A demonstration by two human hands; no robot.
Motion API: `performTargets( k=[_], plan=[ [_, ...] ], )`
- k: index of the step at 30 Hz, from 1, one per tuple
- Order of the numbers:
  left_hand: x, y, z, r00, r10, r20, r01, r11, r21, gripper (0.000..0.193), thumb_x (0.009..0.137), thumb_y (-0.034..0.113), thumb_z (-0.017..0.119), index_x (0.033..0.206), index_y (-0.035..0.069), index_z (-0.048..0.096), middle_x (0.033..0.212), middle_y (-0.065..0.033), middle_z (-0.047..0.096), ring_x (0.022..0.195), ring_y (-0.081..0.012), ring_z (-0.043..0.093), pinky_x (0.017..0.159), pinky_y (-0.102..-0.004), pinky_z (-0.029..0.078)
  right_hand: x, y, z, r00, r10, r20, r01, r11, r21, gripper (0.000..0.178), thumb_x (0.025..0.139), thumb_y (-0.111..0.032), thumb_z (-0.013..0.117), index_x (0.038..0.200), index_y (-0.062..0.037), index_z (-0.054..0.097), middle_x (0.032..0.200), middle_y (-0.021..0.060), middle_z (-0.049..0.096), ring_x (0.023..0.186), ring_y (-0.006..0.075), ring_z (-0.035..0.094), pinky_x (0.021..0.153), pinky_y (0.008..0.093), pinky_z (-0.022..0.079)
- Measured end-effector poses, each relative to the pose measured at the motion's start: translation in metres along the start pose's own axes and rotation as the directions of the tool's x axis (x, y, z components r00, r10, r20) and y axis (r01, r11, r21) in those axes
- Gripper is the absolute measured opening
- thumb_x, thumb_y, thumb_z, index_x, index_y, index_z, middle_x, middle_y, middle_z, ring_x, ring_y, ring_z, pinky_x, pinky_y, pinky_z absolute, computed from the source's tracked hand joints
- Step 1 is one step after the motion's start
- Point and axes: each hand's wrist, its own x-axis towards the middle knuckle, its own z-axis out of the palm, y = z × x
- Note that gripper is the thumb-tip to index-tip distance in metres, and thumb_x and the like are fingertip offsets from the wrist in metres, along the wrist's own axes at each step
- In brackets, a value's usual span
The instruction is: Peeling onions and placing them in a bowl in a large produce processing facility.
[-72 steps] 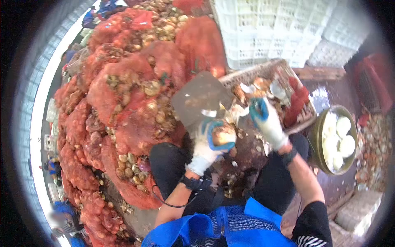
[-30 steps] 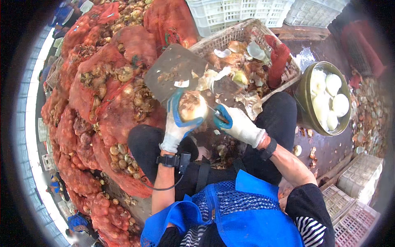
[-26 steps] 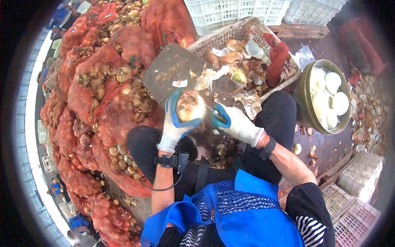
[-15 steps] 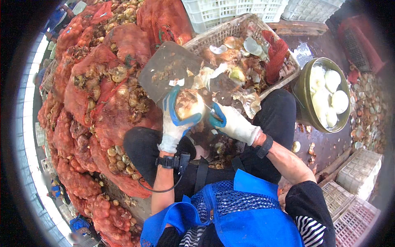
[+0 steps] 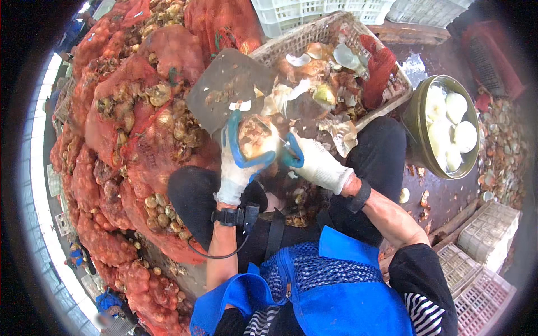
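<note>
My left hand [image 5: 241,151], in a white glove with blue-coated fingers, is wrapped round a large onion [image 5: 258,137]. Brown, ragged skin covers part of the onion; the rest is pale. Close to its right side, my gloved right hand [image 5: 311,159] is closed, thumb against fingers, on what looks like a small knife [image 5: 283,143]. Only a thin sliver of it shows, pointing at the onion; its handle is hidden in the glove. Beyond both hands lies a dark flat board [image 5: 216,89] with scraps of skin on it.
A crate [image 5: 403,84] of peelings and an onion [image 5: 324,96] stands ahead. On the right, a bucket [image 5: 416,126] holds several peeled white onions [image 5: 465,137]. Red mesh sacks [image 5: 126,168] of onions pile up on the left. Pale crates [image 5: 487,235] stand at lower right.
The onion is turned slightly in my left hand, with more of its brown, ragged side facing up. Both hands keep nearly the same places and grips. The whole view has shifted a little.
</note>
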Motion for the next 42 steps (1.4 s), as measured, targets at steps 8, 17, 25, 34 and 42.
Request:
performTargets(
  k=[8, 17, 25, 34, 42],
  plan=[
    [0.003, 0.008, 0.0, 1.0, -0.02, 0.014, 0.022, 0.996, -0.086, 0.101, 0.06, 0.028, 0.096, 0.142, 0.001, 0.044, 0.133, -0.0161, 0.05, 0.123, -0.0302, 0.056, 0.104, -0.0397, 0.048, 0.01, 0.002, 0.003, 0.997, 0.073, -0.04, -0.072, 0.997, 0.015, 0.029, 0.089, -0.022, 0.062, 0.106, -0.0001, 0.053, 0.09, 0.026, 0.065, 0.087, 0.0454, 0.063, 0.075, 0.0512, 0.049],
    [0.016, 0.009, -0.003, 0.996, 0.077, 0.034, -0.08, 0.994, 0.078, 0.1, 0.058, 0.03, 0.096, 0.141, 0.003, 0.046, 0.133, -0.0166, 0.052, 0.124, -0.031, 0.055, 0.106, -0.0412, 0.047, 0.016, 0.014, 0.012, 0.986, 0.018, -0.168, -0.024, 0.999, -0.037, 0.027, 0.088, -0.021, 0.062, 0.101, 0.0012, 0.055, 0.087, 0.0262, 0.065, 0.086, 0.0462, 0.063, 0.073, 0.0507, 0.05],
    [0.025, 0.006, -0.008, 0.99, 0.133, 0.047, -0.138, 0.985, 0.107, 0.096, 0.058, 0.028, 0.095, 0.139, 0.004, 0.048, 0.131, -0.0158, 0.054, 0.121, -0.0315, 0.057, 0.103, -0.0406, 0.048, 0.019, 0.01, 0.01, 0.99, 0.027, -0.14, -0.027, 1.0, 0.002, 0.024, 0.088, -0.019, 0.062, 0.1, 0.001, 0.056, 0.093, 0.0259, 0.065, 0.09, 0.0453, 0.063, 0.077, 0.0503, 0.049],
    [0.021, 0.009, -0.007, 0.998, 0.052, 0.045, -0.043, 0.983, -0.179, 0.086, 0.064, 0.019, 0.091, 0.138, 0.003, 0.05, 0.133, -0.0125, 0.057, 0.122, -0.0248, 0.058, 0.105, -0.038, 0.047, -0.002, 0.006, -0.006, 0.997, 0.074, -0.037, -0.073, 0.997, 0.018, 0.029, 0.088, -0.022, 0.062, 0.103, 0.0008, 0.054, 0.09, 0.0252, 0.066, 0.087, 0.046, 0.063, 0.076, 0.0507, 0.049],
    [0.018, 0.006, -0.006, 0.998, 0.06, 0.019, -0.058, 0.994, -0.09, 0.085, 0.067, 0.017, 0.09, 0.139, 0.004, 0.049, 0.133, -0.0111, 0.057, 0.124, -0.023, 0.057, 0.107, -0.038, 0.047, 0.005, 0.006, 0.01, 0.996, 0.061, -0.067, -0.046, 0.976, 0.215, 0.023, 0.087, -0.019, 0.061, 0.098, 0.0007, 0.056, 0.089, 0.0268, 0.065, 0.087, 0.0472, 0.062, 0.075, 0.0485, 0.049]
  ],
)
